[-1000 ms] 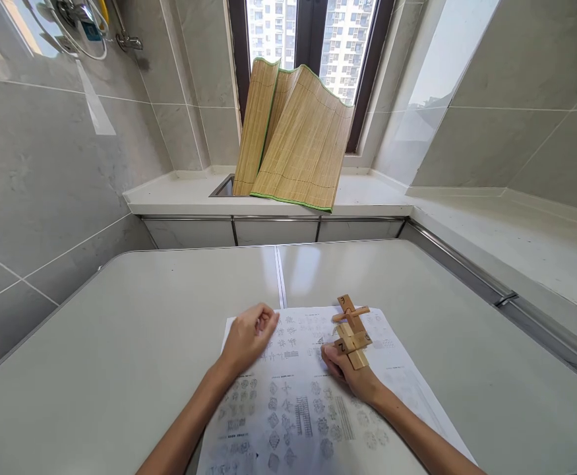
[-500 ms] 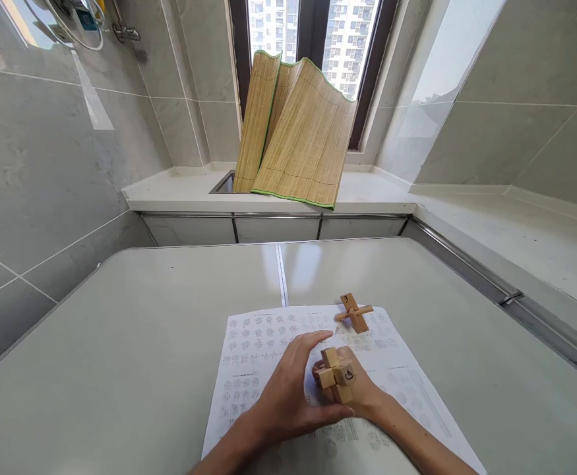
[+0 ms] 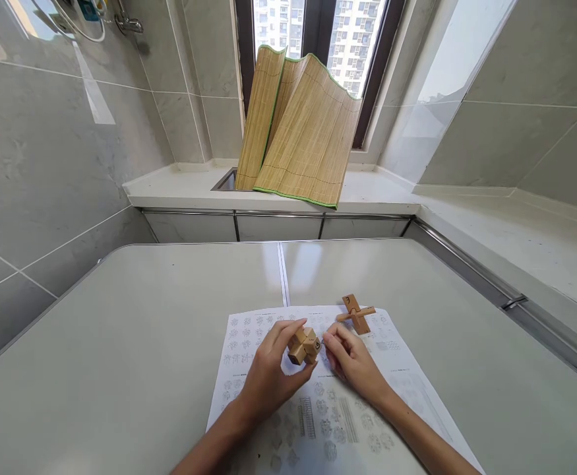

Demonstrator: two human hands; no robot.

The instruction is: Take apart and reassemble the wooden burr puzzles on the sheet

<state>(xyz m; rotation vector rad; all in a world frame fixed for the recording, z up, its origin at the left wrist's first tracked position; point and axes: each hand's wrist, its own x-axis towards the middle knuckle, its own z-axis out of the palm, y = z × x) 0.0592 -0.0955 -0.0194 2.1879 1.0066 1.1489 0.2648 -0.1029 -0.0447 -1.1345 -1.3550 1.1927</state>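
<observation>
A small interlocking wooden block puzzle [image 3: 304, 346], light brown with a dark mark on one end, is between the thumb and fingers of my left hand [image 3: 271, 373], above a printed sheet [image 3: 417, 389]. My right hand [image 3: 352, 359] is just right of the puzzle, fingertips pinched together close to its marked end. Whether they touch it or hold anything small is hidden. Beyond my right hand, a flat wooden cross-shaped piece [image 3: 356, 314] with a stick through it lies on the sheet's far edge.
The sheet, printed with rows of small diagrams, lies on a glossy pale table [image 3: 134, 343] with a seam. Behind the table, a folded bamboo mat [image 3: 312, 138] leans on the white window ledge [image 3: 179, 191]. A metal rail [image 3: 466, 264] runs along the right side.
The puzzle has passed from my right hand to my left and moved left. My left fingers have closed on it. My right hand has drawn off to its right side, fingertips pinched.
</observation>
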